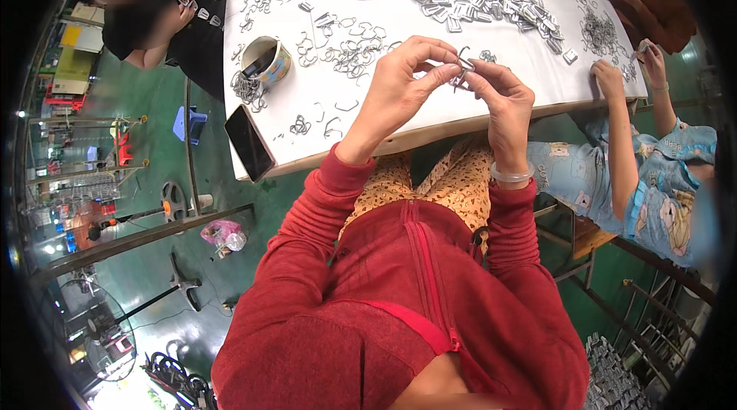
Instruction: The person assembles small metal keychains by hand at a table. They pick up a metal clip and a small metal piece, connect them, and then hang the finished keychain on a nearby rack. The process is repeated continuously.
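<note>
Metal piece point(463, 65) partly hidden by hands point(407, 76); table point(307, 91) cut off above.

We see bright light across the tabletop point(434, 112) around the fingers point(432, 53), floor point(226, 276) glare to their lower left, distorted edges farthest out.

Held metal piece point(465, 64), probably silvery-grey; red jacket point(384, 268); dark-patterned yellow trousers point(464, 187); white tabletop point(549, 84); green floor point(157, 160)

Glossy green floor point(159, 95), blue stool point(190, 125)
</note>
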The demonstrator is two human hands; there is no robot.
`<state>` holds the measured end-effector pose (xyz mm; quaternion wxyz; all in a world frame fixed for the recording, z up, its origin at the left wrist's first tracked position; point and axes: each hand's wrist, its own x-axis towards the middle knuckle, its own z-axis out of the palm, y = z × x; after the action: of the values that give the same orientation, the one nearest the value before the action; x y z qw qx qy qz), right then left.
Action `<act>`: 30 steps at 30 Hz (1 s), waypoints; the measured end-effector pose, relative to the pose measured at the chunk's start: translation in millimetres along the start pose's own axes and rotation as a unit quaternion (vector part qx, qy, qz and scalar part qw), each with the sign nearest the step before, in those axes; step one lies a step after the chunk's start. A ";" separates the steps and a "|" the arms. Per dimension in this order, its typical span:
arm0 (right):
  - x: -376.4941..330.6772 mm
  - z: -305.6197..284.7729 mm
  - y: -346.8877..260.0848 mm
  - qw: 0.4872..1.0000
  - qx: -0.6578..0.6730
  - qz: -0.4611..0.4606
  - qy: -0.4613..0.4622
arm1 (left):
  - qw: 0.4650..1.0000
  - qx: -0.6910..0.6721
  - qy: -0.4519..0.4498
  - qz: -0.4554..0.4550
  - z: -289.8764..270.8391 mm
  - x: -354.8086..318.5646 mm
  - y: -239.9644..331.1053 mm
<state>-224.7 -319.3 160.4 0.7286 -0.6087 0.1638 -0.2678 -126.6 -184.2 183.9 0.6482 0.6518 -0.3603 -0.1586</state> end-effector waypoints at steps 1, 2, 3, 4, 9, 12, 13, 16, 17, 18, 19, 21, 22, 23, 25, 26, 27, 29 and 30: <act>-1.5 2.1 -4.1 1.000 0.022 0.001 -0.012 | 0.999 0.030 0.010 0.014 1.6 -2.1 -3.3; -4.4 3.7 -4.6 1.000 0.007 -0.004 -0.011 | 0.998 0.061 0.020 0.029 2.4 -4.5 -7.0; -7.5 5.2 -3.8 1.000 -0.009 -0.009 -0.011 | 0.997 0.066 0.018 0.031 2.8 -8.0 -10.8; -9.5 5.6 -2.2 1.000 -0.026 -0.014 -0.010 | 0.998 0.054 0.023 0.034 4.9 -10.3 -13.3; -12.4 6.0 -4.5 0.997 -0.057 0.008 -0.056 | 0.997 -0.068 0.002 -0.042 3.9 -19.2 -11.0; 8.4 -6.4 -9.9 0.993 -0.101 -0.005 -0.063 | 0.994 -0.105 -0.003 -0.030 -1.5 -25.3 -9.9; 20.8 -9.3 -5.2 0.992 -0.116 -0.018 -0.047 | 0.992 -0.119 -0.010 -0.032 -2.1 -28.6 -12.7; 75.0 -12.3 22.8 0.952 -0.294 -0.041 -0.070 | 0.989 -0.127 -0.031 -0.065 -0.7 -38.2 -5.7; 98.1 -16.8 46.3 0.938 -0.329 -0.055 -0.096 | 0.991 -0.115 -0.033 -0.053 1.8 -41.3 -5.6; 115.1 -17.8 67.8 0.907 -0.395 -0.104 -0.097 | 0.993 -0.104 -0.034 -0.041 3.7 -44.9 -5.4; 129.6 -17.7 87.5 0.870 -0.458 -0.155 -0.096 | 0.992 -0.112 -0.037 -0.039 4.1 -48.5 -4.1; 151.3 -14.7 116.1 0.803 -0.547 -0.219 -0.095 | 0.986 -0.153 -0.026 -0.063 6.3 -58.7 -7.4; 157.9 -12.8 121.7 0.777 -0.578 -0.231 -0.092 | 0.988 -0.143 -0.024 -0.047 6.6 -61.8 -8.9; 163.5 -13.9 126.1 0.751 -0.609 -0.241 -0.087 | 0.989 -0.136 -0.026 -0.049 6.1 -64.4 -7.5; 168.9 -15.9 124.5 0.784 -0.579 -0.206 -0.086 | 0.990 -0.125 -0.032 -0.054 5.7 -67.5 -4.2; 167.8 -15.2 119.9 0.800 -0.564 -0.187 -0.085 | 0.990 -0.122 -0.032 -0.057 5.6 -68.2 -5.0; 160.4 -17.3 115.8 0.853 -0.489 -0.171 -0.063 | 0.990 -0.120 -0.034 -0.060 5.7 -68.7 -6.5; 132.5 -8.2 88.9 0.979 -0.178 0.006 -0.100 | 0.995 -0.086 -0.027 -0.046 4.6 -69.6 -9.8; 115.9 -9.6 71.4 0.990 -0.014 0.095 -0.104 | 0.997 -0.063 -0.030 -0.027 5.9 -67.8 -11.4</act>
<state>-123.4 -387.1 99.0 0.7553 -0.6249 0.1479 -0.1308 -174.4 -143.9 154.7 0.6723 0.6144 -0.3509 -0.2177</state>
